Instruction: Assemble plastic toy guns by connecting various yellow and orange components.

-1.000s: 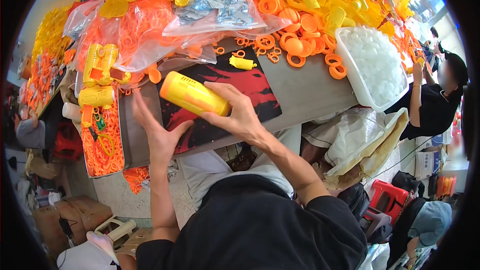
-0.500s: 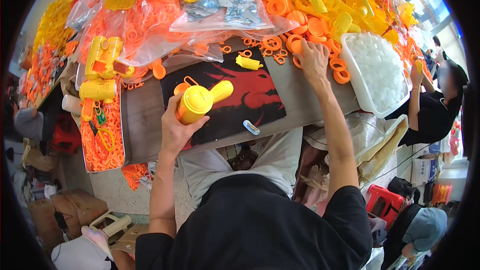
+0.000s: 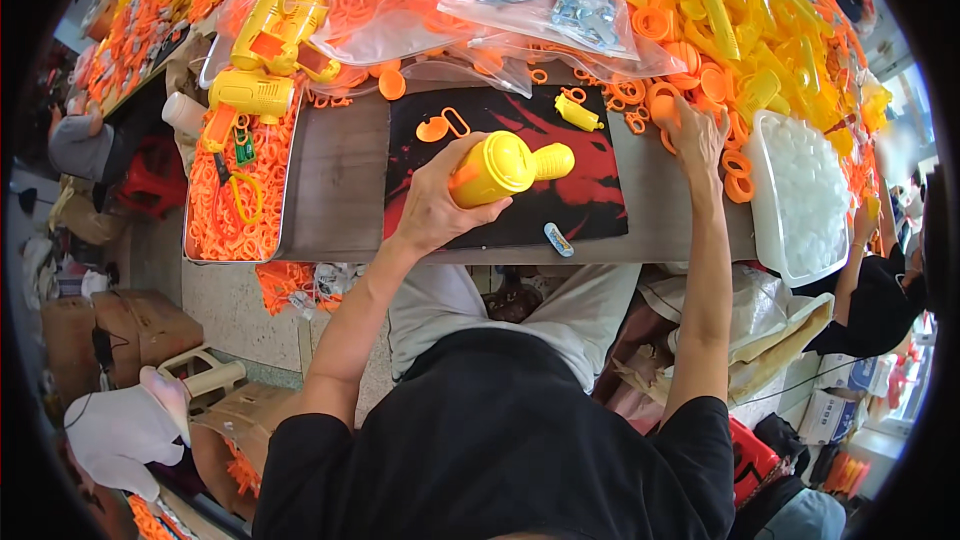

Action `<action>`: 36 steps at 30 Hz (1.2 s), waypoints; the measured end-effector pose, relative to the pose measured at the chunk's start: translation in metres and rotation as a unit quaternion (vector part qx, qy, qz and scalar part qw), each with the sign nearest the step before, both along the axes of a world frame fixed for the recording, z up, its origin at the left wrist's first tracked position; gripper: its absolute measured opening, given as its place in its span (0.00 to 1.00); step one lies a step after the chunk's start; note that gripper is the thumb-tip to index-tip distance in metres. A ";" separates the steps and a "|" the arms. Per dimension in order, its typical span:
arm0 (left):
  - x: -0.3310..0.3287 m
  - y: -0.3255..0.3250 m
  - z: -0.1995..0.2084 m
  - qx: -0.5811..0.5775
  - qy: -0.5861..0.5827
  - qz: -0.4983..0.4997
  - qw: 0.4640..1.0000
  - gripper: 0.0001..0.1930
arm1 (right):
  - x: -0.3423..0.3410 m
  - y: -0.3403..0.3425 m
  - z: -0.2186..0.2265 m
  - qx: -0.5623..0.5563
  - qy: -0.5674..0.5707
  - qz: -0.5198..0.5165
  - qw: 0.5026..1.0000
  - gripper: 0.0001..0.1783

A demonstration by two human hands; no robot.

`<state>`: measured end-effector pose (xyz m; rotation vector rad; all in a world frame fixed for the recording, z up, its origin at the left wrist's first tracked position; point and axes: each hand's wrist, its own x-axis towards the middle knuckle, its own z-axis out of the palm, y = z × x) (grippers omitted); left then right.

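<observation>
1. Head view: left hand (image 3: 432,202) fingers curled tight around yellow toy body (image 3: 502,167), raised over black mat (image 3: 520,175) at centre.
2. Right hand (image 3: 697,132) fingers spread, pressing on loose orange rings (image 3: 650,98) at 2 o'clock; nothing clearly pinched.
3. Risk, as a judgement: one-handed grip on smooth plastic, toy likely to slip; sweeping fingers could scatter rings toward white tub (image 3: 805,200).

A white tub (image 3: 775,225) of pale pieces at the right — a metal tray (image 3: 283,210) of orange loops opposite.
</observation>
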<state>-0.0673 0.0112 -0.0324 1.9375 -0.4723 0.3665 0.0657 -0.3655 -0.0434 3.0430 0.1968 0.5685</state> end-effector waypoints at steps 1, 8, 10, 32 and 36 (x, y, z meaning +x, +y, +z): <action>-0.002 0.002 0.001 0.004 0.002 -0.001 1.000 0.36 | 0.003 0.000 -0.003 0.000 0.000 0.003 1.000 0.26; 0.004 -0.004 -0.001 -0.008 0.026 -0.034 0.999 0.38 | 0.011 -0.004 -0.011 0.056 -0.033 0.001 0.998 0.29; 0.000 -0.002 -0.001 -0.011 0.011 -0.028 0.999 0.39 | 0.009 0.004 -0.011 0.030 -0.036 0.026 0.999 0.25; -0.005 0.011 -0.010 -0.012 0.027 -0.031 0.999 0.38 | -0.002 0.015 -0.013 0.209 0.129 0.097 0.964 0.28; -0.008 0.014 -0.012 -0.021 0.034 -0.022 0.999 0.38 | 0.003 0.027 0.002 0.219 0.171 0.049 0.959 0.22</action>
